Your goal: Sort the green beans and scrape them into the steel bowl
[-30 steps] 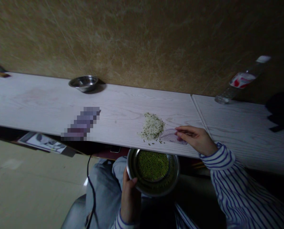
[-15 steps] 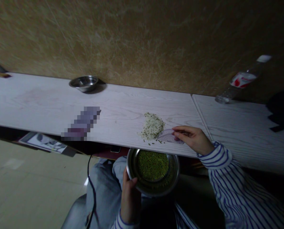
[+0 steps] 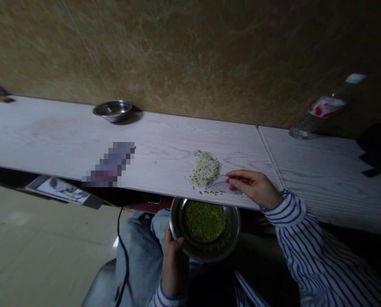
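My left hand grips the rim of a steel bowl held below the table's near edge; the bowl holds green beans. My right hand rests on the pale wooden table with fingers pinched on a thin pinkish card. The card's far edge touches a small heap of white grains mixed with green beans. A few loose beans lie between the heap and the table edge.
An empty steel bowl stands at the back left by the wall. A plastic bottle lies at the back right, beside a dark object. A blurred flat item lies left of the heap. A cable hangs below.
My right hand has slid the card leftward, up against the heap. The left hand and bowl have stayed put.
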Tool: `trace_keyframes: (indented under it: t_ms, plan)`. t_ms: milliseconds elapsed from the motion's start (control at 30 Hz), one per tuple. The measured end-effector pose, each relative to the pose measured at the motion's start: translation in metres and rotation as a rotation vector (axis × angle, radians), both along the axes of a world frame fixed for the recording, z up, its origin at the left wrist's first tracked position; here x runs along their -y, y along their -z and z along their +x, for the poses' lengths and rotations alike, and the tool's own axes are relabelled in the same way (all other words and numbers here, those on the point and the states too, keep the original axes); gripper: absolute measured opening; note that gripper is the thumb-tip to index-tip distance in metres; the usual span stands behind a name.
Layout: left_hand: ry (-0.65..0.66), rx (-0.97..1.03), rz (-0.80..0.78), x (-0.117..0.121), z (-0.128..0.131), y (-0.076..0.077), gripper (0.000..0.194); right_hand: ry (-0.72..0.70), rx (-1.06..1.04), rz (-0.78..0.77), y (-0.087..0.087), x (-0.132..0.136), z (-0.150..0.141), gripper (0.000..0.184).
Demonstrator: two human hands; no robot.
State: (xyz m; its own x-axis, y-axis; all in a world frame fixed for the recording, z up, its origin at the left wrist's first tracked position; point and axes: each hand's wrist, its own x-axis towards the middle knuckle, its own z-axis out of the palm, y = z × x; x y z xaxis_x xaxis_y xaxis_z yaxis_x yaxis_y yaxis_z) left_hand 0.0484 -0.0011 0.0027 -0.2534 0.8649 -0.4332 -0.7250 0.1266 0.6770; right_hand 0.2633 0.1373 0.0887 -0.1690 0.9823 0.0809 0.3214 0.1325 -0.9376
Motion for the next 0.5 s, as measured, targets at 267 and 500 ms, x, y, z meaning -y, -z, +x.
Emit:
trace_keyframes:
  t_ms: [267,500]
  plan:
    - [0.005,0.04,0.02,-0.001,0.0,-0.001,0.048,-0.047,-0.009,-0.003,0.006,-0.002,-0.009,0.037]
    - [-0.003,0.037,0.027,0.0,0.0,-0.003,0.047,-0.073,-0.001,-0.012,0.004,0.0,-0.014,0.034]
